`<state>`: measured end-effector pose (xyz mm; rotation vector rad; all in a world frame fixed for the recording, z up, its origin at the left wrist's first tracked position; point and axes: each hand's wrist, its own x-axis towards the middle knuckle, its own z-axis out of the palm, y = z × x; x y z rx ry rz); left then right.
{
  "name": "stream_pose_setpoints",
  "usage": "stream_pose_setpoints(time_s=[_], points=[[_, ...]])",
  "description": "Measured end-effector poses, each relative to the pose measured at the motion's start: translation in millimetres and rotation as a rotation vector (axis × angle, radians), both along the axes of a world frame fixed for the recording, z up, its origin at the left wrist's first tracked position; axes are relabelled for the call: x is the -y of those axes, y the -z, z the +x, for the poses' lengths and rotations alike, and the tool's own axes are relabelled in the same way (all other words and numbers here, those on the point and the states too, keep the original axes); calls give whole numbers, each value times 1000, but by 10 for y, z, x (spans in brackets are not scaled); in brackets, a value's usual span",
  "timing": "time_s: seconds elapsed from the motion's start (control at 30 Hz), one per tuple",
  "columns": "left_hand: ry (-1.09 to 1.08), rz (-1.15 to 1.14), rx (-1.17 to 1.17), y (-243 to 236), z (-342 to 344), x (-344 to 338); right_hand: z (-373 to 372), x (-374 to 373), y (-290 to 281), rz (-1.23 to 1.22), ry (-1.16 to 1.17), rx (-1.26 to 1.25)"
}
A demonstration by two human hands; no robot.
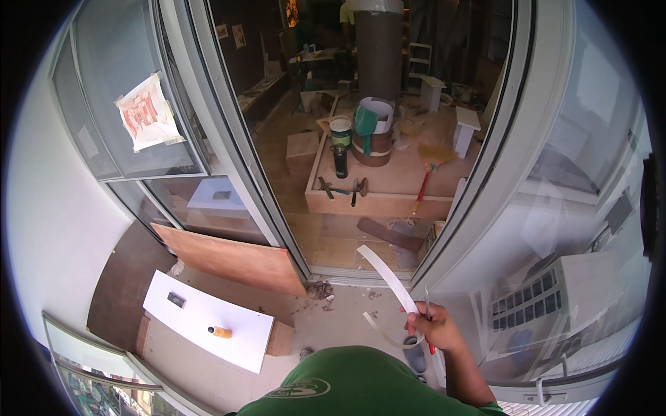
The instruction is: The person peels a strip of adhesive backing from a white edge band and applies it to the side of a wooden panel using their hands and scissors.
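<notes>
My right hand (433, 327) is raised at the lower right, its fingers closed around a long, flexible white strip (388, 276). One end of the strip points up toward the doorway. A thinner pale length (378, 329) curls below and left of the same fingers; I cannot tell whether it belongs to that strip. A slim tool with a red handle (431, 348) is in this hand too, its narrow metal part showing above the knuckles; its exact kind is unclear. My left hand is out of sight, and my green shirt fills the bottom middle.
At lower left a white panel (201, 320) with a rectangular cutout carries an orange bottle (220, 333). Behind it leans a brown wooden board (229, 256). Past the door frame (333, 271), a low wooden platform (395, 202) holds buckets, hand tools and a broom (433, 158). Debris (320, 291) lies by the sill.
</notes>
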<state>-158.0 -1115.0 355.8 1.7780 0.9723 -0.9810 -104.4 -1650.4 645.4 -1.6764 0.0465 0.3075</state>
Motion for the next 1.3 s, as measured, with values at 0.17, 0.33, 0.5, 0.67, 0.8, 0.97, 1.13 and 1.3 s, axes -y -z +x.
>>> stream_pose_setpoints(time_s=[0.17,0.33,0.5,0.67,0.8,0.97,1.13,1.3], points=[[22,-8,43,-31,80,-1,73,-2,53,18,-59,-37],[21,8,9,-5,-8,-146,161,-82,-5,-1,-100,-65],[2,23,-18,35,-93,-301,200,-151,56,21,-122,-85],[-3,24,-28,74,-89,-452,205,-252,37,3,-86,-117],[7,18,-22,85,-2,-599,195,-380,218,-25,-91,-145],[16,-7,18,119,176,-825,259,-703,164,-59,-110,-158],[28,-22,19,176,270,-1116,418,-1118,134,-74,-95,-89],[54,-9,-62,405,78,-1576,575,-1639,-42,-85,-59,-68]])
